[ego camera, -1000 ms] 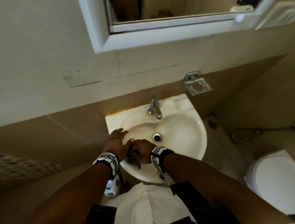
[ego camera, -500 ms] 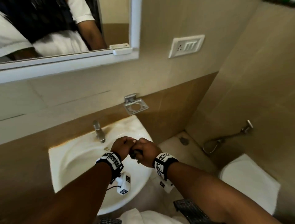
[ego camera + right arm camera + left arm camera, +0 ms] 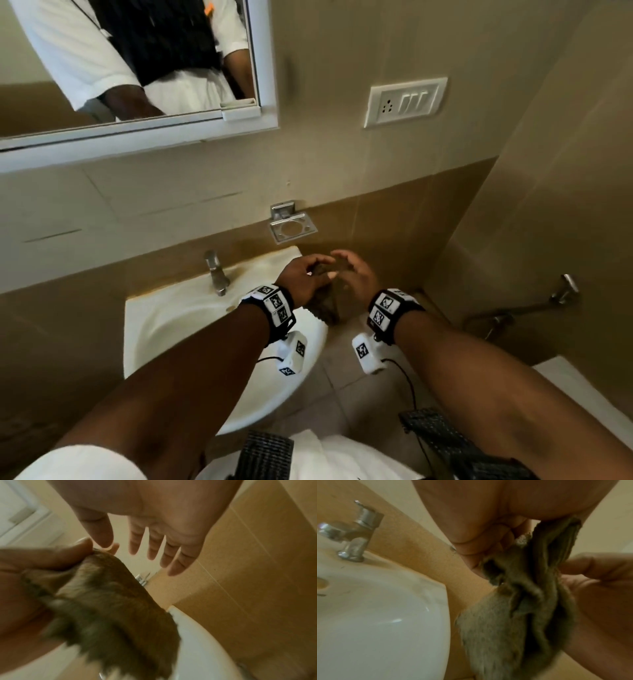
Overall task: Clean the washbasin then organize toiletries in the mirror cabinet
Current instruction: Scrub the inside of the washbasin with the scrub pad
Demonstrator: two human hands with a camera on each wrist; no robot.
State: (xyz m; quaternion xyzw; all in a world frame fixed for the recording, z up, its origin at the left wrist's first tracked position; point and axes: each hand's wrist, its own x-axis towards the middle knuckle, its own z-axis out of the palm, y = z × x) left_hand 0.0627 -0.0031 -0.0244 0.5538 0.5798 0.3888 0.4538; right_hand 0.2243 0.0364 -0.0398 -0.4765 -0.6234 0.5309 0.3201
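Left hand (image 3: 303, 279) grips brown cloth (image 3: 323, 305), bunched, hanging past the washbasin's (image 3: 164, 329) right rim. Right hand (image 3: 356, 277) spread, fingers straight, just beside cloth, holding nothing.

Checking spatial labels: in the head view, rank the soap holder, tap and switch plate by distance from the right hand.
1. Soap holder, on the wall just beyond the right hand.
2. Tap, to the left on the washbasin.
3. Switch plate, high on the wall.
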